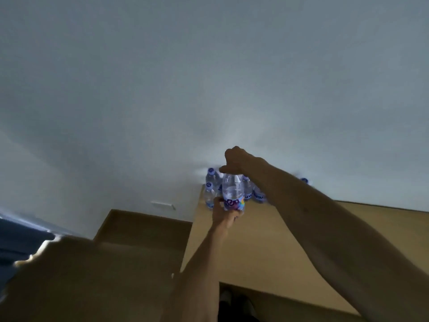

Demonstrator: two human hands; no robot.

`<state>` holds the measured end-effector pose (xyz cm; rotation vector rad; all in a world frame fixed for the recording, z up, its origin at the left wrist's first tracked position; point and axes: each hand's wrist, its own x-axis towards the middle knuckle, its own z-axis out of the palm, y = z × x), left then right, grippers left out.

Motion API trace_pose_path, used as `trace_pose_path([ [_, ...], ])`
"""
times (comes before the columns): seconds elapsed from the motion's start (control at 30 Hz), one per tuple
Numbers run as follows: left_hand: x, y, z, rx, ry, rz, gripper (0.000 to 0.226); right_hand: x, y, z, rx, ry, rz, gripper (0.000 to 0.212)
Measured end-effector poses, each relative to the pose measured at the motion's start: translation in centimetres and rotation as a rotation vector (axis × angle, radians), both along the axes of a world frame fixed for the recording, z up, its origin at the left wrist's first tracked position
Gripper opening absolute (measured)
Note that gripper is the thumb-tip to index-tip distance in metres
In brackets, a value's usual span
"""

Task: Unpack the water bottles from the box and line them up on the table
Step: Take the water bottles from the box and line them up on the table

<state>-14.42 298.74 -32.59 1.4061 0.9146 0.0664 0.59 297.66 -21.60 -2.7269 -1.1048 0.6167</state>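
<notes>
The left hand grips a water bottle low on its label while the right hand, fingers curled, tops it, likely steadying it beside the far table-edge bottles.

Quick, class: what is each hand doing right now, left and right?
Left hand: its fingers grip the lower part of the water bottle.
Right hand: curled at the top of that bottle; whether it grips the cap cannot be told.
</notes>
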Motion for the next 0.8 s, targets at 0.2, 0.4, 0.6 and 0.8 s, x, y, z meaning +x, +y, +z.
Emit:
trace_pose_path([
  [0.2, 2.5, -2.5, -4.2, 0.076, 0.088, -0.031, 0.055, 1.2, -3.1, -3.9, -0.15, 0.086, -0.213, 0.031],
  [0.4, 2.6, 1.1, -5.5, 0.481, 0.204, -0.457, 0.052, 1.9, -2.5, -5.5, -0.151, 0.072, -0.212, 0.018],
  [0.6, 3.3, 10.9, -5.1, 1.116, 0.193, -0.601, 0.023, 0.3, 0.1, -10.1, -0.164, -0.016, -0.118, 0.026],
  [0.8, 5.4, 16.1, -5.9, 1.18, 0.205, -0.713, 0.056, 0.2, 2.1, -12.5, -0.128, -0.032, -0.081, 0.023],
])
